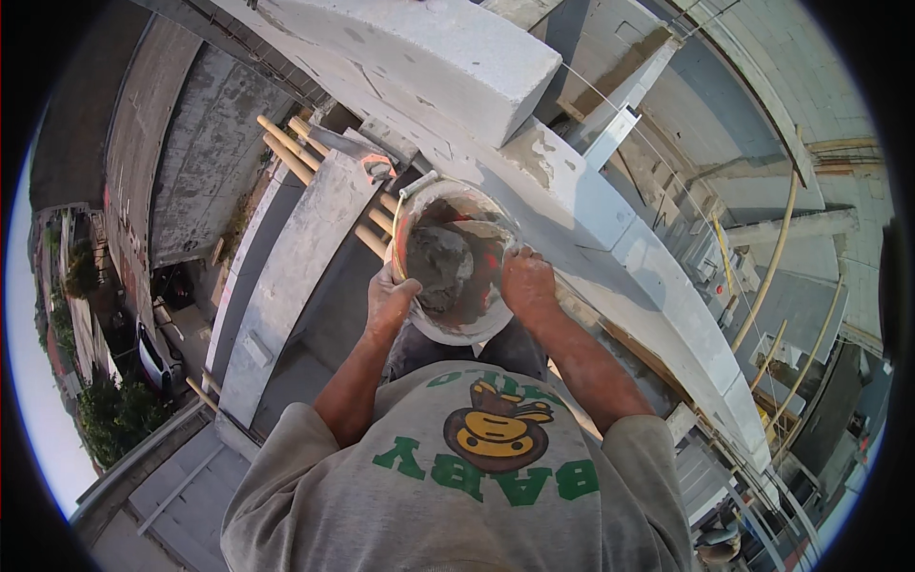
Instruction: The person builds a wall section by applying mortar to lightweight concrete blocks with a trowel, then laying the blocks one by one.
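Note:
A mortar-smeared bucket (456, 334) is held in front of my body, its mouth facing up toward me. Wet grey mortar (440, 267) lies inside, heaped toward the left. My left hand (389, 294) is closed on the left rim, its thumb over the edge. On the opposite side my right hand (529, 283) has its fingers curled over the rim. The bucket's handle, with a pale grip (417, 185), rests against the far left of the rim. Both hands are dusted with mortar.
A pale block wall (591, 219) runs diagonally close by on the right. To the left is a narrow plank (295, 276), with bamboo poles (291, 154) beyond it. A flat tool with an orange part (378, 170) lies at its far end. The ground far below shows a parked car (157, 357).

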Tool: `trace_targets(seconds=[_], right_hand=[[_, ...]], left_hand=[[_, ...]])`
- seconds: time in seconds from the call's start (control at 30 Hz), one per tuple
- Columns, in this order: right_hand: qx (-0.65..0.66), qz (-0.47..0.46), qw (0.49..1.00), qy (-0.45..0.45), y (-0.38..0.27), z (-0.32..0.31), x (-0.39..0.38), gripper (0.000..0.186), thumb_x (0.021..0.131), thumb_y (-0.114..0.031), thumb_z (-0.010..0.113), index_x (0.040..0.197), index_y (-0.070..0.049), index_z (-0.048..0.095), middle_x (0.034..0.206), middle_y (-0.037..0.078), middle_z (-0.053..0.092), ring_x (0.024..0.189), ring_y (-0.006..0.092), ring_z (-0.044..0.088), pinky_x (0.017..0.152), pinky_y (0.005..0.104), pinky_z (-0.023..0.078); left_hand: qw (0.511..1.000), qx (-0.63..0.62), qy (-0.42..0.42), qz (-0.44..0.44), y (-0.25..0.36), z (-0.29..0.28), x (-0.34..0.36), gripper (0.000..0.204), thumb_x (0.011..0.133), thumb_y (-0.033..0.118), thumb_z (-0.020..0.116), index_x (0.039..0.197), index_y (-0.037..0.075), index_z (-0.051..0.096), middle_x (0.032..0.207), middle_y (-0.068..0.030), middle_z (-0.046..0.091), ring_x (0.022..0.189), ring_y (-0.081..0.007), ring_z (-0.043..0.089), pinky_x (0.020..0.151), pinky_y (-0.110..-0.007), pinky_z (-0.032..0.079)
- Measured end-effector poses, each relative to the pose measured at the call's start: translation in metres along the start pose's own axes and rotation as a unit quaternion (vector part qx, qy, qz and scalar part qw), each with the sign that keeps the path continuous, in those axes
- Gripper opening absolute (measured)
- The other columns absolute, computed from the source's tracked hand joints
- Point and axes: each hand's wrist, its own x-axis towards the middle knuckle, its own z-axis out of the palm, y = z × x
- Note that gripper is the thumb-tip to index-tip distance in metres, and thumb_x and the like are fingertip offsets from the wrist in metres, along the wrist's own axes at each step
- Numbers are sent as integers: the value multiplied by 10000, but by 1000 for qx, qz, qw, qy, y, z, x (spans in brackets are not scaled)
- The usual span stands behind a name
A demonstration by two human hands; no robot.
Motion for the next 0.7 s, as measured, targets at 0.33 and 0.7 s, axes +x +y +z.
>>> trace_targets(seconds=[0.33,0.7], right_hand=[[245,31,956,-159,31,0,-74,327,794,-217,606,1044,-7,594,942,243,640,917,389,628,795,462,501],[305,-55,913,-267,60,-23,-151,354,814,-250,611,1066,-1,624,953,256,640,938,403,611,851,453,471]], left_hand=[[996,-20,-63,56,9,41,-50,364,675,-2,536,1034,-24,593,945,0,604,829,-74,530,743,-217,424],[997,3,-19,68,-32,80,-86,331,687,1,553,1015,-16,595,855,21,564,739,-59,491,672,-199,401]])
